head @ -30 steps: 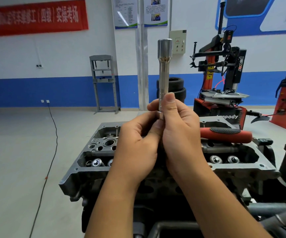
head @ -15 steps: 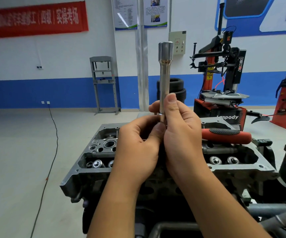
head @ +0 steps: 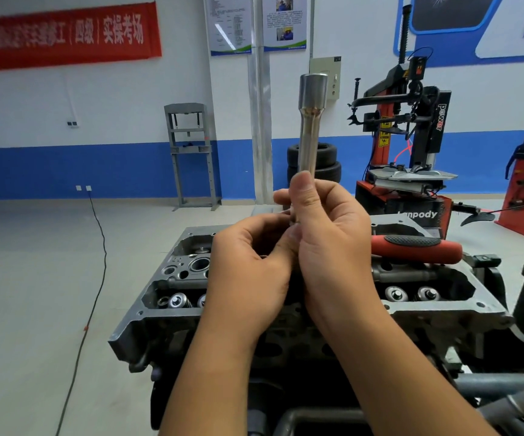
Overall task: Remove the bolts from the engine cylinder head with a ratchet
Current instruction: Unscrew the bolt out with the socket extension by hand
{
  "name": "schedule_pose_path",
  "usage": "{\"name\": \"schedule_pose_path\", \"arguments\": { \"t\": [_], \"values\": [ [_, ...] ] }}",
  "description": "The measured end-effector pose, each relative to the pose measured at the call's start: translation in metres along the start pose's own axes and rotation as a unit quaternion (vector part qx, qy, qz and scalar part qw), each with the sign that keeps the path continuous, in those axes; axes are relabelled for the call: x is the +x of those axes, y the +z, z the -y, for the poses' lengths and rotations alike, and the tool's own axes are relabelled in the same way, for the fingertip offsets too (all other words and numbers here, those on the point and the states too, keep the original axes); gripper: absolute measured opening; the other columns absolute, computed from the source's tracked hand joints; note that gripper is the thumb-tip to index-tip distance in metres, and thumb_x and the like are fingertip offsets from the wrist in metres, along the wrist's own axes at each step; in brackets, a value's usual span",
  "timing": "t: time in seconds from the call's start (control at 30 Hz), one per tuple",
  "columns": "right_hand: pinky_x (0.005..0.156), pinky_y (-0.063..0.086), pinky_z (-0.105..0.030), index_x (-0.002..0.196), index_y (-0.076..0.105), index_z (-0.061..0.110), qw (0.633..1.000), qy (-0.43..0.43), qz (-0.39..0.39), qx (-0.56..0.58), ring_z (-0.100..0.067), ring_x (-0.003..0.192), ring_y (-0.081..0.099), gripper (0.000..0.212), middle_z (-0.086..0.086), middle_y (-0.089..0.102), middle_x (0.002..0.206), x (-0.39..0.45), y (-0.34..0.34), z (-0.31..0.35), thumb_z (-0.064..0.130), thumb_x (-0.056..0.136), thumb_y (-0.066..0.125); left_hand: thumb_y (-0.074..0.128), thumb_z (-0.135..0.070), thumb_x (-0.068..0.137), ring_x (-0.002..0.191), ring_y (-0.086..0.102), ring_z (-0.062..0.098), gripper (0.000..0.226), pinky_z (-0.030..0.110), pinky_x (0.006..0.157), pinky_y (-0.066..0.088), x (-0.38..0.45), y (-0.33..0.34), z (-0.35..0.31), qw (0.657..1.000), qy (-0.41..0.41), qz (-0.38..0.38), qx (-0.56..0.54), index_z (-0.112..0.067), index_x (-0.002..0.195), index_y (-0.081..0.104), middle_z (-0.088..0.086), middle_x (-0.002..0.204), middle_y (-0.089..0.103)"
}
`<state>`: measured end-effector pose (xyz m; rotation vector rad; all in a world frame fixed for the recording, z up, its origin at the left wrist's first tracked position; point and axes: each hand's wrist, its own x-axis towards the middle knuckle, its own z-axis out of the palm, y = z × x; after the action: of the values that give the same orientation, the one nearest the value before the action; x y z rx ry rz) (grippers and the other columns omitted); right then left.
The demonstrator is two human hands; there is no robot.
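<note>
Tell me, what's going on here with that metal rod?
A person holds a long metal socket bar upright over an engine cylinder head. The right hand grips its lower end, and the left hand works at its base, though what its fingers hold is hidden. The ratchet's red handle lies across the head, untouched. No tool is on a bolt at this moment.

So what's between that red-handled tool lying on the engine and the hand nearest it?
Nothing shows between them in the head view: the red-handled ratchet emerges right from behind the right hand, which grips the upright long socket.
</note>
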<state>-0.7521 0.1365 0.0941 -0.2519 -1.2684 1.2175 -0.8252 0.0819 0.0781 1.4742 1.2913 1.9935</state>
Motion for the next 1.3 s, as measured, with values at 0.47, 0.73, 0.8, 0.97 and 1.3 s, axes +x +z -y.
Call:
{"name": "schedule_pose_path", "arguments": {
  "t": [0.47, 0.73, 0.8, 0.97, 1.3],
  "values": [
    [0.081, 0.06, -0.052, 0.089, 0.071, 0.01, 1.0, -0.007, 0.0, -0.002, -0.019, 0.077, 0.067, 0.054, -0.001, 0.07, 0.078, -0.0013, 0.0014, 0.0007, 0.063, 0.084, 0.06, 0.067, -0.011, 0.1, 0.094, 0.077, 0.017, 0.017, 0.035, 0.079, 0.064, -0.0005, -0.0007, 0.0015, 0.999, 0.001, 0.032, 0.037, -0.022, 0.108, 0.078, -0.002, 0.097, 0.081],
    [0.078, 0.062, -0.04, 0.088, 0.071, 0.015, 1.0, -0.005, 0.013, 0.008, -0.014, 0.078, 0.069, 0.044, -0.003, 0.075, 0.087, -0.0003, 0.0006, 0.0007, 0.057, 0.077, 0.073, 0.072, -0.008, 0.095, 0.091, 0.078, 0.014, 0.013, 0.041, 0.086, 0.064, -0.0015, 0.0005, 0.0002, 1.0, 0.014, -0.016, 0.022, -0.014, 0.105, 0.078, -0.002, 0.094, 0.081],
    [0.075, 0.061, -0.038, 0.09, 0.07, 0.012, 1.0, -0.012, 0.015, 0.001, -0.014, 0.076, 0.068, 0.04, -0.002, 0.073, 0.084, -0.0011, 0.0005, 0.001, 0.051, 0.081, 0.073, 0.076, -0.007, 0.092, 0.088, 0.078, 0.013, 0.013, 0.04, 0.083, 0.065, -0.0013, 0.0005, 0.0019, 0.998, 0.027, -0.037, 0.038, -0.015, 0.102, 0.078, -0.003, 0.092, 0.081],
    [0.082, 0.062, -0.053, 0.084, 0.074, 0.012, 1.0, 0.015, 0.011, -0.008, -0.024, 0.081, 0.071, 0.052, -0.004, 0.073, 0.08, -0.0004, 0.0009, 0.0015, 0.059, 0.089, 0.053, 0.057, -0.018, 0.106, 0.105, 0.075, 0.013, 0.023, 0.038, 0.093, 0.06, -0.0021, -0.0037, -0.0015, 0.999, 0.0, 0.053, -0.004, -0.029, 0.109, 0.077, -0.004, 0.106, 0.08],
    [0.084, 0.061, -0.048, 0.087, 0.072, 0.014, 1.0, -0.007, 0.011, -0.014, -0.017, 0.082, 0.069, 0.046, -0.003, 0.074, 0.086, -0.0006, 0.0005, 0.001, 0.059, 0.087, 0.062, 0.066, -0.017, 0.1, 0.1, 0.077, 0.012, 0.016, 0.03, 0.087, 0.062, -0.0007, -0.003, 0.0023, 1.0, 0.014, 0.024, -0.002, -0.02, 0.11, 0.078, -0.004, 0.102, 0.081]
  ]
}}
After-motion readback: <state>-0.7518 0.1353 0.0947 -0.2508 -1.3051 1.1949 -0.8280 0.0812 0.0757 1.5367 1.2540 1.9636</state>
